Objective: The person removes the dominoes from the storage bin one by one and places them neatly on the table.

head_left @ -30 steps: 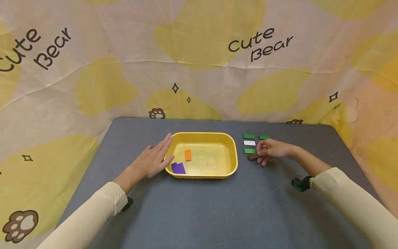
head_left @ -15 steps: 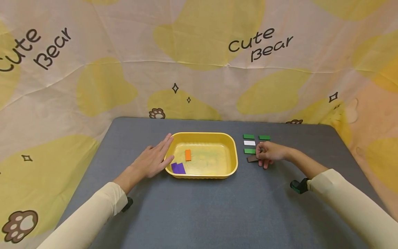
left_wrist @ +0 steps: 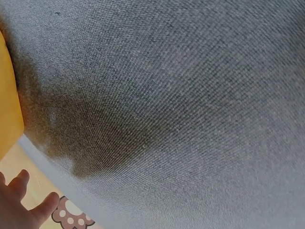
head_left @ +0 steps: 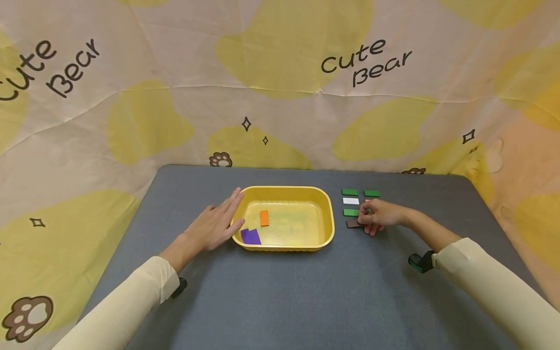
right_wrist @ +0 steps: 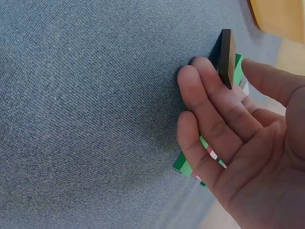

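A brown domino tile (head_left: 352, 224) lies at the near end of a column of tiles on the table. Close against its right end is my right hand (head_left: 379, 214), its fingers loosely bent. In the right wrist view the brown tile (right_wrist: 226, 59) sits beside the middle fingertip, with a gap between it and the thumb (right_wrist: 267, 78). My left hand (head_left: 215, 223) rests, fingers extended, on the left rim of a yellow basin (head_left: 325, 238). The basin holds an orange tile (head_left: 264, 218) and overlapping purple tiles (head_left: 251, 236).
Above the brown tile lie a light green tile (head_left: 350, 212), a white tile (head_left: 350, 201) and a dark green tile (head_left: 349, 192). Another green tile (head_left: 372, 193) heads a second column, partly covered by the right hand. Patterned cloth (head_left: 280, 121) hangs behind the grey table (head_left: 280, 301).
The brown tile has shifted slightly left and straightened into line below the light green tile. My right hand moved slightly toward me, uncovering the upper right green tile. My left hand stays put.
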`<state>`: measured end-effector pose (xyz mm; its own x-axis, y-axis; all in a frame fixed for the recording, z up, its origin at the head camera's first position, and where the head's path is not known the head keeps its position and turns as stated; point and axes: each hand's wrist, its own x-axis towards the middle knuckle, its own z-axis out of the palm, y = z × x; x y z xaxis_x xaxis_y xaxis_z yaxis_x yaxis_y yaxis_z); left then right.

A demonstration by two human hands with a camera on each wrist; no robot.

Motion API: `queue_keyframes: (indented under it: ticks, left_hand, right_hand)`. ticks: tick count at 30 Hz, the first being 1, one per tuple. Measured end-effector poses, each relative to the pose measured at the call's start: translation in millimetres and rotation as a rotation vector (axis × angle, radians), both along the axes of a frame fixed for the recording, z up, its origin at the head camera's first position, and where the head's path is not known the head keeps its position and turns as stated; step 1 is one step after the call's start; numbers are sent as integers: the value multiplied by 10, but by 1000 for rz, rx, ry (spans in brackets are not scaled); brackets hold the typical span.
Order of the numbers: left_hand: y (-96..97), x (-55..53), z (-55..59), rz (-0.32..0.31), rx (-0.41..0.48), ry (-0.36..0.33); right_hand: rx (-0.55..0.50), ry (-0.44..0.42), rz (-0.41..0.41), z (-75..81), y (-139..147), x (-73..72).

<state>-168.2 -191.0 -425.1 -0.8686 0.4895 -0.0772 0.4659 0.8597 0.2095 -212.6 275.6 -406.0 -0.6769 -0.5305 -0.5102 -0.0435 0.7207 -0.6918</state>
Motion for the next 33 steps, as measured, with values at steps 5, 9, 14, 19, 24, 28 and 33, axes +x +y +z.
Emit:
queue_keyframes:
  ticks: [5, 9, 14, 19, 24, 28, 33]
  left_hand:
    - [-3, -2, 4, -2, 3, 1]
    - [-1, -5, 0, -1, 0, 4]
    - [0, -7, -4, -1, -2, 1]
    - [-5, -6, -6, -1, 0, 5]
    - [-7, -12, -7, -5, 1, 13]
    - [-6, -11, -7, -8, 1, 13]
    - [-9, -10, -5, -8, 5, 10]
  right_hand:
    - [23, -2, 5, 3, 8, -18]
    - [23, 4, 11, -1, 13, -26]
    - [23, 13, 19, 4, 11, -21]
    - [22, 16, 22, 2, 8, -20]
    - [25, 8, 29, 16, -7, -18]
    - [36, -1, 32, 43, -27, -17]
    - [45, -5, 28, 117, -39, -26]
